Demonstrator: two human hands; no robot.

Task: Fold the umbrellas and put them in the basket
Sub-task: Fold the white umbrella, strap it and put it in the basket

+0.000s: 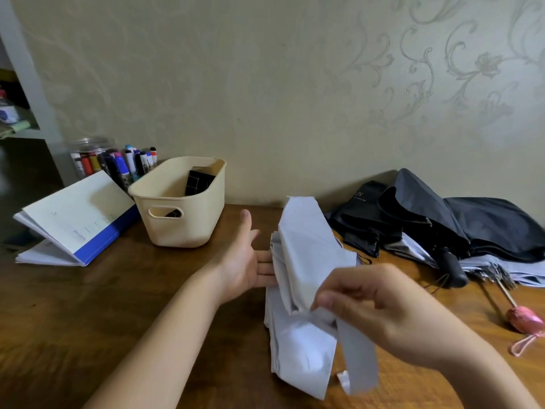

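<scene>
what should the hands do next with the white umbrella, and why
Probably wind the loose strap around the white umbrella to close it. The right hand pinches the strap at the bundle's middle, the left hand braces it from behind, and the folds hang loose. The basket comes after.

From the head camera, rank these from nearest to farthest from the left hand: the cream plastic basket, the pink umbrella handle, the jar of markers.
1. Cream plastic basket: just beyond the left hand, toward the wall.
2. Jar of markers: behind the basket, far left by the wall.
3. Pink umbrella handle: far right, past the right hand and the white folded umbrella.
</scene>
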